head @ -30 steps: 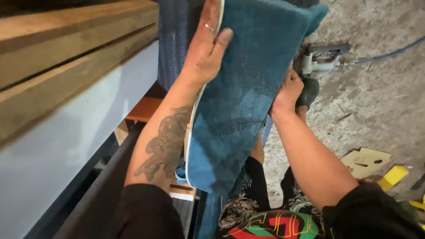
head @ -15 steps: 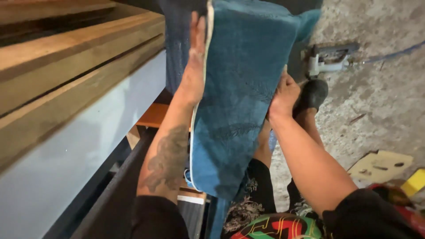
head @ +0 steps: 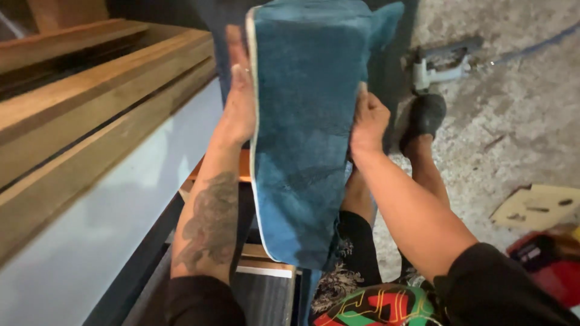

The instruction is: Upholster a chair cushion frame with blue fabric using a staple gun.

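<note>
A blue velvety upholstered panel (head: 302, 127) with pale piping along its left edge stands upright in front of me. My left hand (head: 239, 99) lies flat along the panel's left edge, fingers pointing up. My right hand (head: 367, 121) grips the panel's right edge, fingers curled behind the fabric. The panel's top runs out of view, and its lower end hangs over my lap.
Stacked wooden beams (head: 90, 96) and a pale board (head: 103, 229) run along the left. A pneumatic stapler (head: 438, 63) with a blue hose lies on the concrete floor, beyond my dark shoe (head: 426, 115). Cardboard (head: 534, 208) and a red object (head: 544, 262) lie at the right.
My left hand has slid from the panel's front face to its left edge. The panel now stands more upright and squarer to me. My view has shifted a little.
</note>
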